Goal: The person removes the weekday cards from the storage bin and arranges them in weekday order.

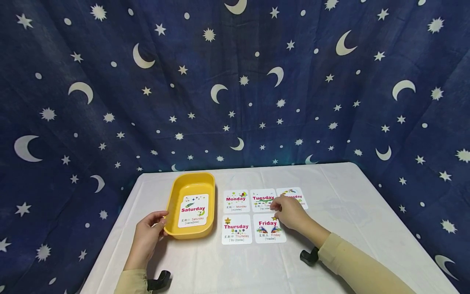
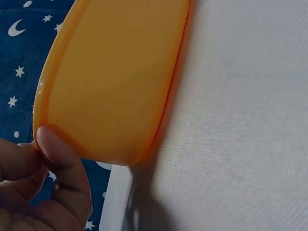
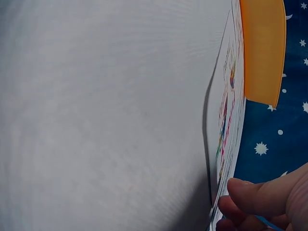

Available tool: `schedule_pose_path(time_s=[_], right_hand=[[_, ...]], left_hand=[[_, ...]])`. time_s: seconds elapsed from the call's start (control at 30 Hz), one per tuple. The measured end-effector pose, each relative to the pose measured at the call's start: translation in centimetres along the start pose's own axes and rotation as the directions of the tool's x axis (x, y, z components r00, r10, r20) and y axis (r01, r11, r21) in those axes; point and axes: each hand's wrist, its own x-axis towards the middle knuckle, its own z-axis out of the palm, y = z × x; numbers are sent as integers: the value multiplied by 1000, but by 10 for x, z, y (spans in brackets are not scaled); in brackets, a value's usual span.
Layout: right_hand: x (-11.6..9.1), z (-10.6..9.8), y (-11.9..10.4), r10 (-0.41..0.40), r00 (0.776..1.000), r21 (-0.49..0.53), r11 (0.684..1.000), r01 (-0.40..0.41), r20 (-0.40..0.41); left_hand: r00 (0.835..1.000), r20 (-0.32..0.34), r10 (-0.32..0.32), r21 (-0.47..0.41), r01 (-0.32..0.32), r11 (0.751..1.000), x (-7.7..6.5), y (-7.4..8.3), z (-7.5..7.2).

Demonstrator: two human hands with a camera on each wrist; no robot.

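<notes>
At the near left corner of a yellow plastic tray [image 1: 210, 179], my left hand [image 1: 148, 236] pinches the rim between thumb and fingers. Inside the tray lies a white "Saturday" card [image 1: 193, 211]. My right hand [image 1: 291, 212] is over the top right corner of the "Friday" card [image 1: 269, 233], fingers loosely bent and fingertips at its upper edge. Above it are the "Tuesday" card [image 1: 261, 196] and a third card [image 1: 293, 192], both partly covered by that hand. The "Monday" card [image 1: 236, 201] and "Thursday" card [image 1: 236, 236] lie flat to the left.
A white cloth [image 1: 235, 269] covers the table. The cards lie in two rows right of the tray. Behind the table hangs a dark blue curtain [image 1: 249, 151] with moons and stars. Each wrist wears a black mount, one of them by the left sleeve [image 1: 132, 281].
</notes>
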Motion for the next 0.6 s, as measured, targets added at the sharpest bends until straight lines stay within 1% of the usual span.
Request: schedule_pose_path(time_s=[0.2,0.37,0.47,0.6], right_hand=[[1,-2,0,0,1000,4,1000,0,-7],[3,-3,-2,-6,1000,-24,1000,6,-14],[5,-5,-5,-3,1000,-35,999,3,-20],[7,-5,-11,5,1000,-26,1000,-6,-23]], left_hand=[[1000,-4,-5,-1,5,1000,0,0,0],[1000,-3,-1,-2,1,1000,0,0,0],[1000,-2,-2,0,2,1000,0,1,0],[1000,-1,-4,3,4,1000,0,1,0]])
